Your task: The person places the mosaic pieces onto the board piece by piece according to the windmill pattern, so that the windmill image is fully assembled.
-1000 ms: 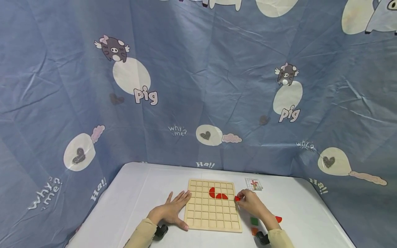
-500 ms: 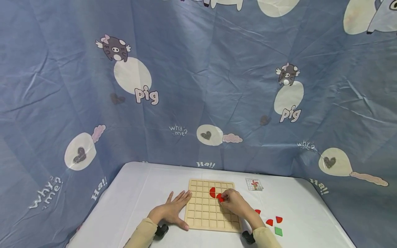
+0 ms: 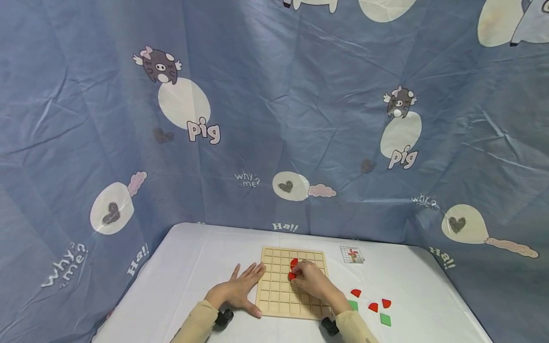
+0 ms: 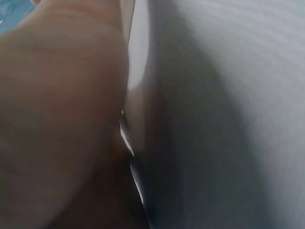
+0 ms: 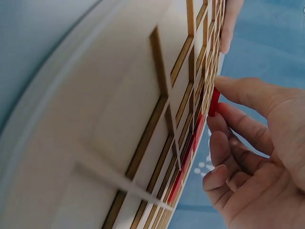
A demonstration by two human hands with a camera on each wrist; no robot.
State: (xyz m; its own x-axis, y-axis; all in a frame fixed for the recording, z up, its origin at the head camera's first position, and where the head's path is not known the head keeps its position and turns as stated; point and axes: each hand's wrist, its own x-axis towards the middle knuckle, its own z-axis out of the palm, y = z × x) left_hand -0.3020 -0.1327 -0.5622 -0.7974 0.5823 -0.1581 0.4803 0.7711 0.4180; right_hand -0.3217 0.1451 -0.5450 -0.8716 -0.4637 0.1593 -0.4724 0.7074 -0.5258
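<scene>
A wooden grid board [image 3: 274, 307] lies on the white table. My left hand [image 3: 235, 291] rests with fingers spread at its left edge; only blurred skin and table show in the left wrist view. My right hand [image 3: 315, 282] is over the middle of the board, pinching a red quarter-circle tile [image 5: 214, 101] between thumb and forefinger, close over the grid. Just behind the fingers in the head view, a red tile [image 3: 294, 262] lies in the grid. More red [image 5: 183, 169] shows on the board in the right wrist view; in the head view my right hand hides that part.
Right of the board lie red quarter-circle tiles [image 3: 373, 307] and green square tiles [image 3: 385, 319]. A small pattern card [image 3: 352, 255] with a red figure on a grid lies at the back right. A blue printed curtain [image 3: 240, 143] encloses the table.
My right hand has moved left from beside the board's right edge to over its middle, carrying the red tile. Tiles once hidden under my forearm now show. My left hand has stayed put.
</scene>
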